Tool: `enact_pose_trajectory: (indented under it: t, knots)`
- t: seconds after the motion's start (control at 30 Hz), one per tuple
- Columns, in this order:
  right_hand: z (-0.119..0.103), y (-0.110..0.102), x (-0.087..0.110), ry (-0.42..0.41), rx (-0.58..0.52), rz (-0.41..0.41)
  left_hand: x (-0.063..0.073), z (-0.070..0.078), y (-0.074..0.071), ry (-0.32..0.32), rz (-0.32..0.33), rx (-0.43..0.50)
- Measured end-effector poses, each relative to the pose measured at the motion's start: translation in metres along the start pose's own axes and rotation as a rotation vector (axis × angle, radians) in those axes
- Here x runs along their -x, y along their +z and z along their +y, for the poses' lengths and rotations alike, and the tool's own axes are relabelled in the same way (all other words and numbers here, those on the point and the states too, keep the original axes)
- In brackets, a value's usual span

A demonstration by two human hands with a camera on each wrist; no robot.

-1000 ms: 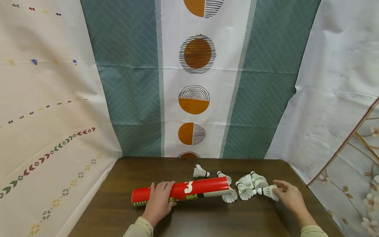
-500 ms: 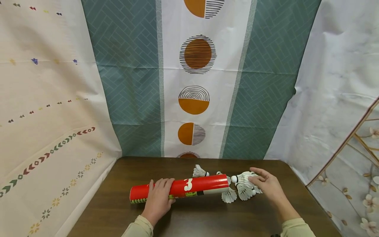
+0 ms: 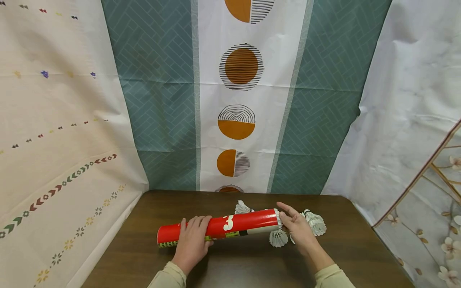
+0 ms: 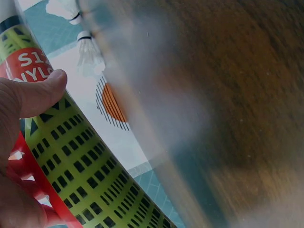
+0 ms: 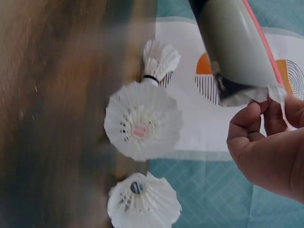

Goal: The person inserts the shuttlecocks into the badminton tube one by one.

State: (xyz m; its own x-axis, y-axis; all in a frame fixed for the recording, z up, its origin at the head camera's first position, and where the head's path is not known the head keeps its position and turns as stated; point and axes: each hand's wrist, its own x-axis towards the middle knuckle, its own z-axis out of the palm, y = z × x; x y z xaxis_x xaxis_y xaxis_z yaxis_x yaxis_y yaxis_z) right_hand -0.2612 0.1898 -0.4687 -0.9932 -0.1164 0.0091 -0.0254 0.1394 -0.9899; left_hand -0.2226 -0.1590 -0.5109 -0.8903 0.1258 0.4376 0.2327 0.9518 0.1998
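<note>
A red cardboard shuttlecock tube (image 3: 252, 221) slants across the table, its right end raised a little. My left hand (image 3: 194, 240) grips it left of the middle, the thumb (image 4: 47, 90) lying over the green printed band in the left wrist view. At the tube's right mouth my right hand (image 3: 300, 232) pinches a white shuttlecock (image 5: 242, 97) by its skirt edge. Most of that shuttlecock is hidden inside the tube; only the feather rim shows. Just below the mouth, another shuttlecock (image 3: 278, 239) lies on the table.
Several shuttlecocks (image 3: 315, 224) lie clustered to the right, partly behind my right hand. One shuttlecock (image 3: 242, 207) rests behind the tube. The dark wooden table (image 3: 245, 268) ends at a patterned cloth (image 3: 165, 160) hanging behind it.
My right hand has picked up a shuttlecock from the right of the cluster and carried it left into the tube's mouth. The tube's right end has risen slightly; my left hand keeps its grip.
</note>
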Motion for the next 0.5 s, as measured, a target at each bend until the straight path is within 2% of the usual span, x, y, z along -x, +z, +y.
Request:
enact_pose_trajectory:
  t: [0.27, 0.5]
  knots:
    - [0.005, 0.012, 0.000, -0.042, -0.027, -0.022, 0.000, 0.001, -0.005, 0.021, 0.039, -0.006]
    - [0.003, 0.020, 0.002, -0.037, -0.057, -0.042, -0.002, 0.005, -0.009, 0.033, 0.052, -0.033]
